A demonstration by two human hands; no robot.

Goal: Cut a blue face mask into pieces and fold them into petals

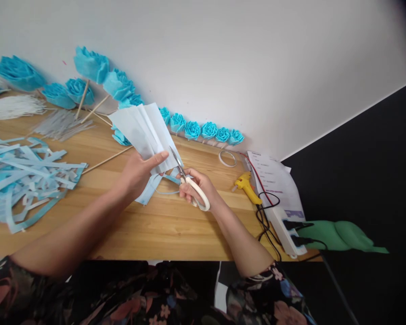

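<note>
My left hand point(140, 174) is closed on a pale blue, pleated face mask point(144, 128), its thumb lying across the front. The mask is held up over the table, fanned out at the top. In my right hand point(203, 185) is a pair of white-handled scissors point(203, 201), with fingers in the handle loops. The blades point up and left against the mask's right edge; whether they are parted is hard to make out. Below both hands, a light blue mask piece point(149, 189) with a thin loop rests on the wooden table point(176, 230).
Cut blue and white strips point(27, 176) heap at the left, near grey thin strips point(62, 124) and white cords point(15, 107). Blue paper-like roses point(91, 64) line the wall. At right are a tape ring point(227, 158), a yellow glue gun point(246, 187) and a power strip point(286, 232) with cables.
</note>
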